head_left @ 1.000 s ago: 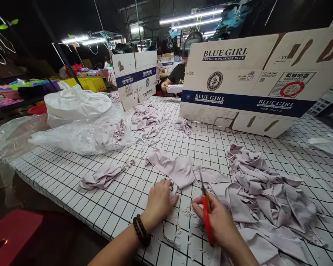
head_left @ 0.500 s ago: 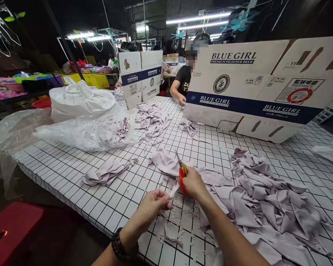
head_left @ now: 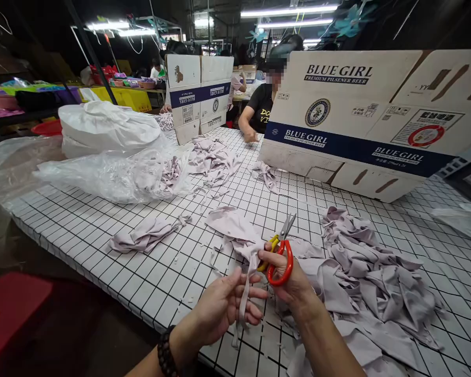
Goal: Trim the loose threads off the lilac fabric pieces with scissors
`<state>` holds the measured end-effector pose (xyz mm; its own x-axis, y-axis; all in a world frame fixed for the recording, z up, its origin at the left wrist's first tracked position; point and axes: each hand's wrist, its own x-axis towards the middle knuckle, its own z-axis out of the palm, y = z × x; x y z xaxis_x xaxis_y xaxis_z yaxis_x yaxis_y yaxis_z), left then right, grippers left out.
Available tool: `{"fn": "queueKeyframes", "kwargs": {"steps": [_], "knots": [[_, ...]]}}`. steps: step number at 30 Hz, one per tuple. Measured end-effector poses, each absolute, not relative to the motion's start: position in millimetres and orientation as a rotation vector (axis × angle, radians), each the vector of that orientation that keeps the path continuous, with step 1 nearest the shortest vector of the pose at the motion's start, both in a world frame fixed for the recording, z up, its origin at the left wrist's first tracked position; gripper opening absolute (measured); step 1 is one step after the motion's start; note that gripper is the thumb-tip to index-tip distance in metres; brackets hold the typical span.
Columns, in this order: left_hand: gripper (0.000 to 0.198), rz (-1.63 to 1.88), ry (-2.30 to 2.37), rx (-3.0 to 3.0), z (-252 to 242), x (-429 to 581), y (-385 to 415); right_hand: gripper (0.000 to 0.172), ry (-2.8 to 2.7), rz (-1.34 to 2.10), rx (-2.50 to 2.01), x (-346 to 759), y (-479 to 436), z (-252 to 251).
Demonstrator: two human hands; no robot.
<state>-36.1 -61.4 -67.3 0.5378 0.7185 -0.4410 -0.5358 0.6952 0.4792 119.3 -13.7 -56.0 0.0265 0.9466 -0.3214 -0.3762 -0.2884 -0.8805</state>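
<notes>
At the near edge of the grid-patterned table (head_left: pixel 102 230), both hands are raised just above the surface. Right hand (head_left: pixel 294 280) closed around small scissors (head_left: pixel 280 251), fingers through the red and yellow handle loops, blades slightly parted and pointing up and away. Left hand (head_left: pixel 223 306), palm up, fingers loosely curled, a narrow strip of lilac fabric (head_left: pixel 246 293) draped across them; strip runs up to a lilac fabric piece (head_left: pixel 235 228) lying on the table just beyond the hands. Beaded bracelet (head_left: pixel 165 352) on the left wrist. Large heap of lilac fabric pieces (head_left: pixel 377 283) toward the near right corner, touching the right forearm. Small folded bundle (head_left: pixel 141 240) lies apart to the left. Clear plastic bag (head_left: pixel 113 175) at the left edge, white bundle (head_left: pixel 105 128) behind it. Blue Girl beer carton (head_left: pixel 361 120) stands along the far right side; second carton (head_left: pixel 198 97) near the far edge. Another person (head_left: pixel 259 104) sits at the far edge, hand on the table.
</notes>
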Motion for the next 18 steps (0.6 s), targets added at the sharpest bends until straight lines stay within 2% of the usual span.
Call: {"fn": "queueKeyframes", "kwargs": {"steps": [3, 8, 14, 18], "knots": [[0.051, 0.664, 0.635, 0.078, -65.1, -36.3, -61.3, 0.031, -0.689, 1.540, -1.179, 119.9, -16.7, -53.6], [0.037, 0.605, 0.499, -0.202, -68.2, -31.3, -66.0, 0.027, -0.823, 1.521, -1.271, 114.5, -18.4, -55.9], [0.018, 0.730, 0.754, -0.219, -62.2, -22.3, -76.9, 0.027, -1.123, 1.177, -1.653, 136.9, -12.2, -55.3], [0.022, 0.730, 0.858, -0.110, -65.7, -15.6, -91.0, 0.030, -1.443, 1.043, -1.803, 131.5, -6.1, -37.0]]}}
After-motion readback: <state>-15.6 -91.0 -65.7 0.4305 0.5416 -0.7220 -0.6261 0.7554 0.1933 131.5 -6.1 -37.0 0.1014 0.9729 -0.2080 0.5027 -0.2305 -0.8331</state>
